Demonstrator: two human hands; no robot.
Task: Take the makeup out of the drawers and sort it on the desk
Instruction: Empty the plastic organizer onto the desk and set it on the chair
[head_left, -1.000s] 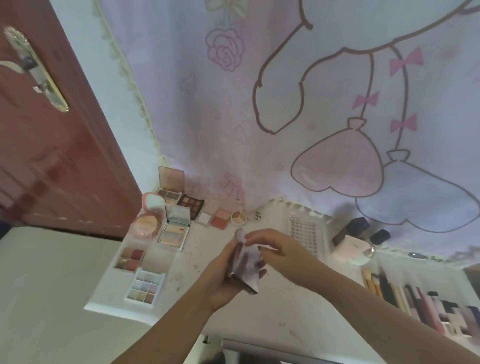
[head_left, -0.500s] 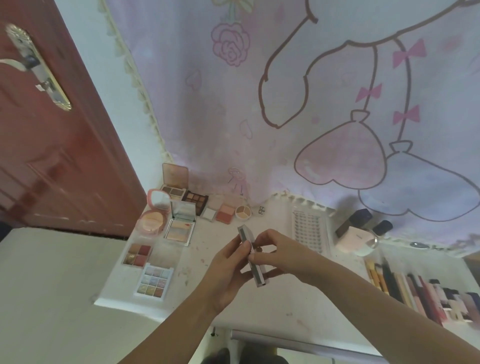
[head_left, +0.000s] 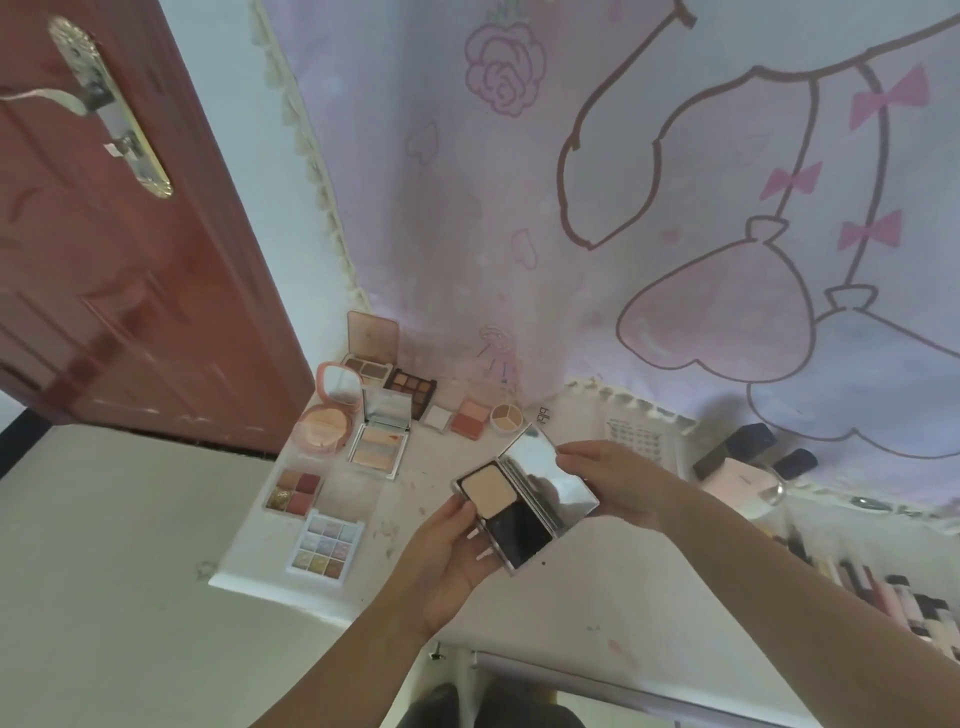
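Compact (head_left: 522, 501) open, beige powder, mirrored lid

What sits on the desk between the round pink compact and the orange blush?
In the head view, an open mirrored palette and a small white pan lie between the round pink compact and orange blush.

A red-brown door (head_left: 119, 291) with a brass lever handle (head_left: 98, 98) is standing at left; a pink cartoon-print curtain (head_left: 649, 208) is hanging behind, its tasselled trim (head_left: 311, 171) lying against the white wall (head_left: 244, 119).

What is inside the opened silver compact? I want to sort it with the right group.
The silver compact holds a beige powder pan beside a dark compartment, with a mirrored lid. The dark compartment's contents cannot be made out.
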